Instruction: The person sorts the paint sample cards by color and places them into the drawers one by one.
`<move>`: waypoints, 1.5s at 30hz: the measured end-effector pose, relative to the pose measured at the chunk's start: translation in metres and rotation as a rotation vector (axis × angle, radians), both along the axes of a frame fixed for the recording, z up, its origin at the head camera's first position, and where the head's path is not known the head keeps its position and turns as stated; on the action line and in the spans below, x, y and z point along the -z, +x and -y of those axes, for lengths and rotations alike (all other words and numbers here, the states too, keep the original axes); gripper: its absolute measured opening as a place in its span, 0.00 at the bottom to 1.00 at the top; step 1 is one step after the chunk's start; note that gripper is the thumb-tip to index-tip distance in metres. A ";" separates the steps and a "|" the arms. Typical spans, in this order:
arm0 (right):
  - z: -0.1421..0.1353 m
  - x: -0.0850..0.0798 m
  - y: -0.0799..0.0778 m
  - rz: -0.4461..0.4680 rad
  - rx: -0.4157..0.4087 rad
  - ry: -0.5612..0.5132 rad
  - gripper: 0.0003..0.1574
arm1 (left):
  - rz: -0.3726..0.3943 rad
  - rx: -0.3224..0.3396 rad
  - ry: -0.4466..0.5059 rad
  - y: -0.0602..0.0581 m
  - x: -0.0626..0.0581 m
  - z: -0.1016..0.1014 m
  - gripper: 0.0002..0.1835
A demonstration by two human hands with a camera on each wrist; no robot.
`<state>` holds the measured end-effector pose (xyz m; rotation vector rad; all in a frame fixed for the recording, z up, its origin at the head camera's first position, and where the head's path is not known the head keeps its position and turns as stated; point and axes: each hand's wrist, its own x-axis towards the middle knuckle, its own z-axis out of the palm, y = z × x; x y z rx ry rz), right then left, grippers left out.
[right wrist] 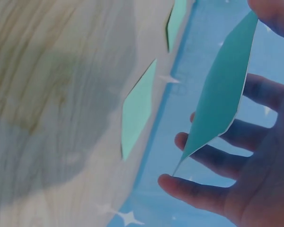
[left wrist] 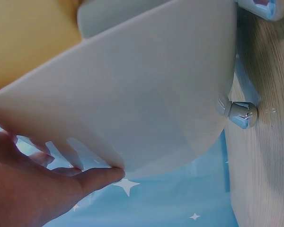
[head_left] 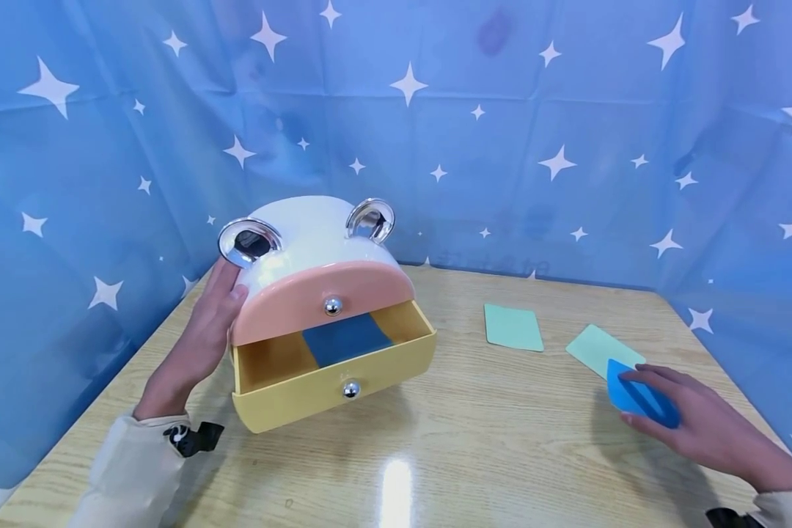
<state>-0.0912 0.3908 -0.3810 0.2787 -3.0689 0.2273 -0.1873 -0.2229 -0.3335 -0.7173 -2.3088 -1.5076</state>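
Head view, right hand (head_left: 706,429): fingers spread and slightly bent, pinching a blue sheet (head_left: 623,394) by its edges between thumb and fingertips, so that it bows.
Blue sheet: above the table (head_left: 488,440), at the right side, overlapping the nearer green sheet (head_left: 597,348) in this view.
Left hand (head_left: 201,337): fingers extended, thumb and fingers resting against the side of the drawer box (head_left: 303,227), gripping nothing.
Drawer box: white dome, left of centre on the table, two silver rings on top.
Pink drawer (head_left: 290,304): upper, closed, with a silver knob.
Yellow drawer (head_left: 290,407): lower, pulled out, another blue piece (head_left: 343,341) lying inside.
Farther green sheet (head_left: 513,328): flat on the table, between box and nearer sheet.
Backdrop (head_left: 475,154): blue cloth with white stars.
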 end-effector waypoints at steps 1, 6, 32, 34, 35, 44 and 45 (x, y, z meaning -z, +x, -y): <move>0.001 -0.001 0.000 -0.004 -0.003 0.000 0.38 | -0.001 0.002 0.003 0.000 0.000 0.000 0.32; 0.006 -0.004 -0.001 -0.019 -0.012 -0.001 0.39 | 0.014 0.005 -0.003 0.001 -0.001 0.001 0.33; 0.044 -0.038 0.000 -0.129 -0.097 -0.017 0.41 | 0.007 0.003 0.011 0.001 0.000 -0.002 0.33; 0.046 -0.039 0.000 -0.131 -0.101 -0.026 0.41 | 0.007 0.005 0.015 0.001 -0.001 -0.002 0.33; 0.048 -0.040 0.000 -0.130 -0.104 -0.032 0.41 | 0.005 0.006 0.016 0.001 -0.001 -0.003 0.33; 0.071 -0.051 -0.004 -0.124 -0.164 -0.041 0.40 | -0.003 0.001 0.015 0.001 0.000 -0.001 0.32; 0.074 -0.052 -0.005 -0.126 -0.171 -0.037 0.40 | 0.002 0.000 0.013 0.002 0.000 -0.001 0.32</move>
